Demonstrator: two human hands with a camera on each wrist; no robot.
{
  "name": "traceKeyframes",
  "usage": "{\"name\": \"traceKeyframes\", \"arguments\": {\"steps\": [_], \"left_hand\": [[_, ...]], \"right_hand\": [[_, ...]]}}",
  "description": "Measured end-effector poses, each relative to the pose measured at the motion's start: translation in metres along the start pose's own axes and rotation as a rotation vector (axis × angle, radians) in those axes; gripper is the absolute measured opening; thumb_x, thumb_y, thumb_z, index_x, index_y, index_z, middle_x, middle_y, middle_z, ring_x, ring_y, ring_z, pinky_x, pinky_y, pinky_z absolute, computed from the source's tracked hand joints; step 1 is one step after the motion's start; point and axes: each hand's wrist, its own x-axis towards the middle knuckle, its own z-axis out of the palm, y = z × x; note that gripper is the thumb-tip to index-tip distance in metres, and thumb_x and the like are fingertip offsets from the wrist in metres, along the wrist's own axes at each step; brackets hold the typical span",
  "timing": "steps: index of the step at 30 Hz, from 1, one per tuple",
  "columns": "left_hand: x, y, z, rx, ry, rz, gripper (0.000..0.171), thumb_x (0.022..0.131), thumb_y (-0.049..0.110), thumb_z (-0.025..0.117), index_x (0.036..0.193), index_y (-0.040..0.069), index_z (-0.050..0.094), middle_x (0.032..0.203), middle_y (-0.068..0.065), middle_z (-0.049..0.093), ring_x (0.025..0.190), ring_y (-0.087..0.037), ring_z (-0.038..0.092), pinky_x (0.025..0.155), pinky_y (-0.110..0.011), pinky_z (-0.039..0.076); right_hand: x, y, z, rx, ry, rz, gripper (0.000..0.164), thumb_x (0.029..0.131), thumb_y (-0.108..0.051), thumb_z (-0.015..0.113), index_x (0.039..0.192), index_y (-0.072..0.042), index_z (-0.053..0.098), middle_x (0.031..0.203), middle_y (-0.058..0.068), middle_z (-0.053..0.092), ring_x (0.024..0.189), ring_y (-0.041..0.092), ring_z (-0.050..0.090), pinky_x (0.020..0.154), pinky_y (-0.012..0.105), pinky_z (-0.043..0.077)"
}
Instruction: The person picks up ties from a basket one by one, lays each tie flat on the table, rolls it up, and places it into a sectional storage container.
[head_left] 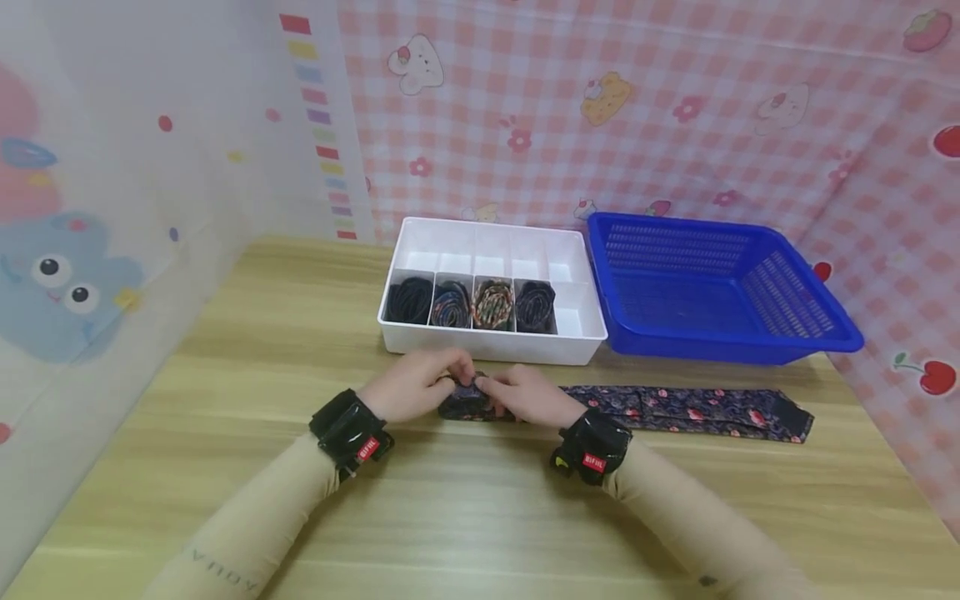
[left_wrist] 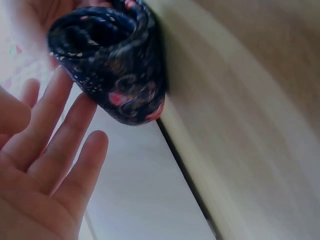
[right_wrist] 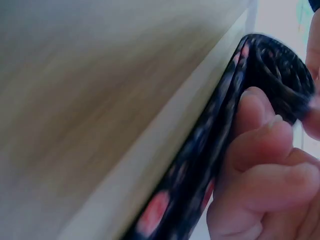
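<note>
A dark navy necktie (head_left: pixel 682 412) with pink flowers lies along the table, its left end wound into a roll (left_wrist: pixel 110 65). My left hand (head_left: pixel 416 383) is at the roll's left side; in the left wrist view its fingers reach out fairly straight, fingertips right at the fabric. From the other side my right hand (head_left: pixel 532 396) holds the roll, its fingers (right_wrist: pixel 265 145) curled in against the coil and the flat strip. The roll stands on its edge with the spiral showing. To the right, the unrolled length stretches flat toward its wide end.
Behind the hands stands a white divided box (head_left: pixel 491 340) with several rolled neckties, such as a tan patterned one (head_left: pixel 492 304), in its front row. Right of it sits a blue plastic basket (head_left: pixel 720 346). A patterned cloth (head_left: pixel 517 108) hangs along the table's back.
</note>
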Motion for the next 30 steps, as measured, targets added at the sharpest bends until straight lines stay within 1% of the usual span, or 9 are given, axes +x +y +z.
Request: {"name": "traceKeyframes", "arguments": {"steps": [5,8,10,12,14,18,21,25,30], "left_hand": [[-0.004,0.009,0.008,0.141,-0.077,-0.033,0.020,0.089,0.005,0.054,0.102,0.011,0.067,0.104,-0.003,0.066,0.099,-0.017,0.061,0.088,-0.035,0.049],[-0.007,0.012,0.012,0.230,-0.095,-0.009,0.020,0.089,0.007,0.056,0.104,0.012,0.068,0.109,-0.006,0.064,0.102,-0.020,0.060,0.089,-0.037,0.048],[-0.009,0.013,0.014,0.254,-0.095,0.010,0.021,0.087,0.006,0.058,0.104,0.012,0.069,0.110,-0.006,0.064,0.102,-0.020,0.061,0.088,-0.037,0.049],[-0.011,0.011,0.014,0.237,-0.101,0.014,0.023,0.087,0.006,0.057,0.105,0.013,0.069,0.110,-0.005,0.064,0.102,-0.020,0.061,0.088,-0.037,0.049],[-0.015,0.009,0.010,0.186,-0.118,0.007,0.025,0.086,0.004,0.057,0.107,0.012,0.068,0.110,-0.005,0.064,0.103,-0.020,0.061,0.089,-0.038,0.048],[-0.026,0.003,-0.003,0.070,-0.153,-0.034,0.026,0.088,0.003,0.053,0.109,0.009,0.067,0.110,-0.003,0.067,0.104,-0.019,0.061,0.091,-0.039,0.048],[-0.029,0.000,-0.007,0.067,-0.142,-0.040,0.024,0.088,0.005,0.055,0.107,0.009,0.068,0.107,-0.001,0.069,0.100,-0.016,0.062,0.089,-0.038,0.049],[-0.027,-0.002,-0.002,0.123,-0.116,-0.015,0.020,0.088,0.008,0.058,0.103,0.012,0.070,0.103,0.001,0.069,0.093,-0.013,0.061,0.083,-0.035,0.050],[-0.024,-0.006,0.000,0.049,-0.086,-0.047,0.012,0.088,0.011,0.061,0.096,0.012,0.070,0.096,0.002,0.071,0.086,-0.012,0.064,0.079,-0.033,0.052]], "right_hand": [[-0.002,0.005,-0.003,-0.126,0.044,-0.045,0.036,0.093,-0.029,0.061,0.061,-0.013,0.057,0.053,-0.008,0.048,0.046,0.007,0.040,0.045,0.023,0.030],[-0.002,0.005,-0.003,-0.194,0.064,-0.058,0.035,0.090,-0.029,0.065,0.059,-0.016,0.055,0.052,-0.010,0.043,0.047,0.007,0.039,0.046,0.023,0.029],[-0.002,0.005,-0.002,-0.229,0.077,-0.047,0.032,0.088,-0.029,0.067,0.061,-0.016,0.056,0.053,-0.010,0.044,0.049,0.008,0.040,0.047,0.024,0.030],[-0.003,0.004,-0.002,-0.254,0.105,-0.031,0.026,0.086,-0.029,0.070,0.068,-0.016,0.057,0.057,-0.009,0.047,0.053,0.009,0.044,0.049,0.025,0.033],[-0.003,0.002,0.000,-0.273,0.133,-0.019,0.021,0.084,-0.027,0.073,0.077,-0.015,0.058,0.062,-0.007,0.051,0.056,0.011,0.047,0.051,0.026,0.036],[-0.003,-0.003,0.003,-0.292,0.160,-0.035,0.025,0.081,-0.020,0.077,0.093,-0.017,0.055,0.069,-0.007,0.055,0.061,0.011,0.051,0.054,0.029,0.040],[-0.003,-0.003,0.005,-0.303,0.155,-0.055,0.026,0.081,-0.016,0.077,0.099,-0.019,0.058,0.071,-0.008,0.057,0.062,0.010,0.053,0.055,0.029,0.042],[-0.005,-0.003,0.006,-0.377,0.163,-0.093,0.022,0.081,-0.014,0.075,0.099,-0.021,0.065,0.076,-0.008,0.056,0.067,0.010,0.053,0.060,0.030,0.045],[-0.004,-0.005,0.010,-0.444,0.189,-0.140,0.011,0.079,-0.012,0.074,0.086,-0.019,0.069,0.076,-0.008,0.054,0.071,0.010,0.052,0.063,0.029,0.045]]}}
